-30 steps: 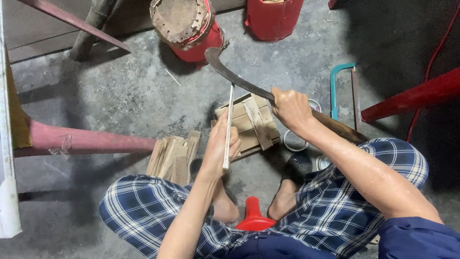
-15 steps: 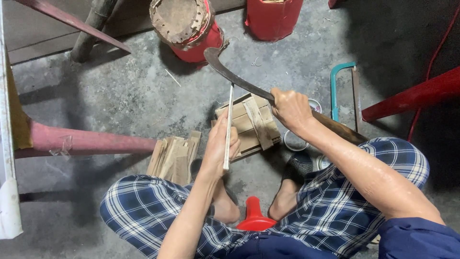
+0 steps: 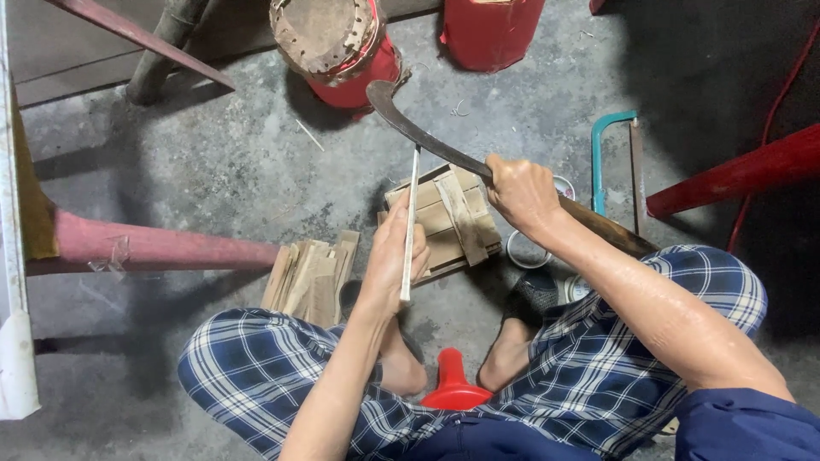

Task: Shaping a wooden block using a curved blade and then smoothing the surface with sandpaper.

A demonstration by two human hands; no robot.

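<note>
Down on the concrete floor [image 3: 213, 171], left hand [image 3: 389, 260] is wrapped tight round a thin bamboo strip [image 3: 411, 218] running 6 to 12 o'clock, and right hand [image 3: 521, 192], fist closed on the curved knife [image 3: 427, 137], sets its blade on the strip's top end.

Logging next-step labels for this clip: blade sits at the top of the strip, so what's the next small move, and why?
Probably press the curved knife down along the thin strip. The right hand grips the handle with the blade edge at the strip's upper end, while the left hand holds the strip upright over the wooden block.
</note>
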